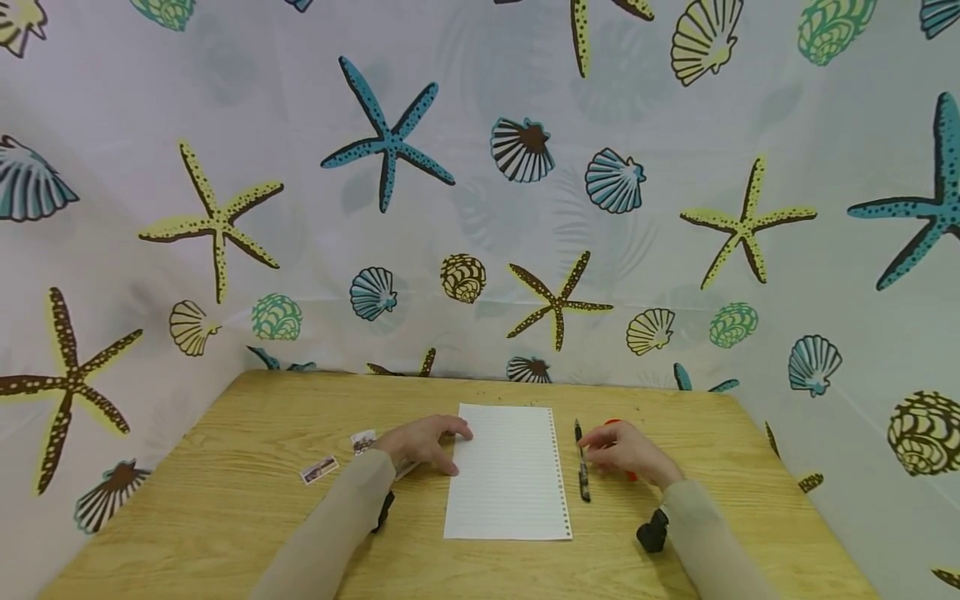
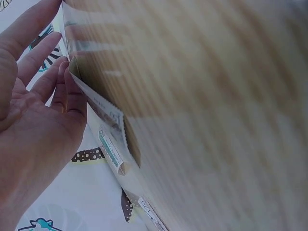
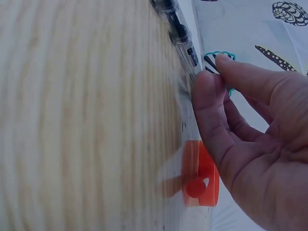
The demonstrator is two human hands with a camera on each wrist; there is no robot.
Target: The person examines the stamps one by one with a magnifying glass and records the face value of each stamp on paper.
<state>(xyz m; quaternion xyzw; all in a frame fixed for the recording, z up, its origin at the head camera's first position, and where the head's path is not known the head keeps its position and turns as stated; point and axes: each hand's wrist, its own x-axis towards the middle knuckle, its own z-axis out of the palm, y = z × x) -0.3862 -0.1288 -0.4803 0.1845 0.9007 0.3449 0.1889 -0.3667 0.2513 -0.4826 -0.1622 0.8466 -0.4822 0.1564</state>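
Note:
A lined sheet of paper (image 1: 510,475) with holes along its right edge lies flat on the table. My left hand (image 1: 423,442) rests at its left edge, thumb and fingers spread loosely. Close by that hand in the left wrist view is a small stamp-like paper (image 2: 103,108) with a toothed edge, curling up from the wood. To the right of the sheet lies a clear-barrelled black pen (image 1: 582,475). The fingertips of my right hand (image 1: 626,450) are right beside its barrel, bent loosely. An orange-red item (image 3: 204,175) with a round knob sits partly hidden behind that hand.
Two more stamp-like papers, one lower (image 1: 319,469) and one higher (image 1: 363,440), lie left of my left hand. The wooden table (image 1: 225,500) is enclosed at the back and sides by a cloth (image 1: 480,208) printed with shells and starfish.

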